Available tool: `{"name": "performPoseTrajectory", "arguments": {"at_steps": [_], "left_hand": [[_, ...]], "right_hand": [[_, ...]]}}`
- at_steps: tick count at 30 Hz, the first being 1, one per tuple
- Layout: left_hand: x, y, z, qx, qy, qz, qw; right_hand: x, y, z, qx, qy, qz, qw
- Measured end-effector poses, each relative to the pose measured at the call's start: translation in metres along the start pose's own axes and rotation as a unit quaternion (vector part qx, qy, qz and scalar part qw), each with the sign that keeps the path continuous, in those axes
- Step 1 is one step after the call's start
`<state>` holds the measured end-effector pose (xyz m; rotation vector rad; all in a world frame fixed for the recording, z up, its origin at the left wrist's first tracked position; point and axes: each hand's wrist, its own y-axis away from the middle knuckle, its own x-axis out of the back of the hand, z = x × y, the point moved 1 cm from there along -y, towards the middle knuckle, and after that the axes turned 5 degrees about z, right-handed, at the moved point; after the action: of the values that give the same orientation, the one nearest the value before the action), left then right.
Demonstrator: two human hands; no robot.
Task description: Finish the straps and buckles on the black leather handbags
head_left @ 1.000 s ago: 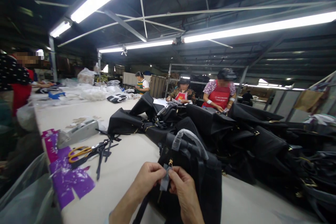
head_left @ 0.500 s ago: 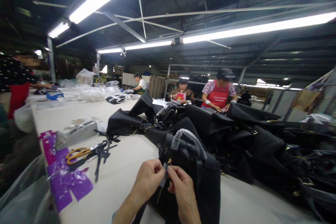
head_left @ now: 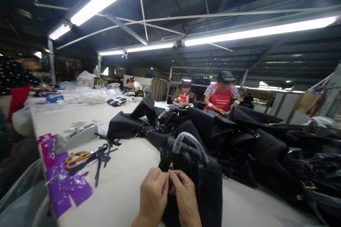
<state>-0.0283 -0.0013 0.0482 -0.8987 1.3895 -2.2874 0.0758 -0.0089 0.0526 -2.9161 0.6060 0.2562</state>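
A black handbag stands upright on the table in front of me, its arched handle wrapped in clear plastic. On its near face is a gold zipper slider. Just below the slider, the fingertips of my left hand and my right hand meet in a pinch. Both hands are closed around the zipper pull, which is mostly hidden by the fingers. A small pale bit, perhaps plastic wrap, shows between the fingertips.
Black bags are heaped behind and to the right. At left lie yellow-handled scissors, black straps, a grey tape dispenser and purple plastic at the table edge. Several co-workers stand or sit around.
My left hand has turned more upright and its fingertips have closed in against the right ones. The translucent strip seen between the hands before is now mostly hidden.
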Motion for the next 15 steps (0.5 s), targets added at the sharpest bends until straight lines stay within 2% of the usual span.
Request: {"name": "performPoseTrajectory", "arguments": {"at_steps": [4, 10, 13, 15], "left_hand": [[0.0031, 0.0049, 0.0012, -0.033, 0.034, 0.017, 0.999], [0.0018, 0.0088, 0.003, -0.083, -0.002, 0.014, 0.996], [-0.0008, 0.0096, 0.0054, -0.06, 0.032, 0.008, 0.998], [0.001, 0.0077, 0.0074, -0.027, 0.091, -0.008, 0.995]], "right_hand": [[0.001, 0.0027, -0.0045, 0.001, 0.0, -0.008, 1.0], [0.0011, 0.0055, -0.002, -0.003, -0.029, -0.026, 0.999], [-0.0003, 0.0046, -0.0002, 0.0, -0.033, -0.016, 0.999], [-0.0009, 0.0029, 0.0001, 0.0, -0.034, -0.008, 0.999]]}}
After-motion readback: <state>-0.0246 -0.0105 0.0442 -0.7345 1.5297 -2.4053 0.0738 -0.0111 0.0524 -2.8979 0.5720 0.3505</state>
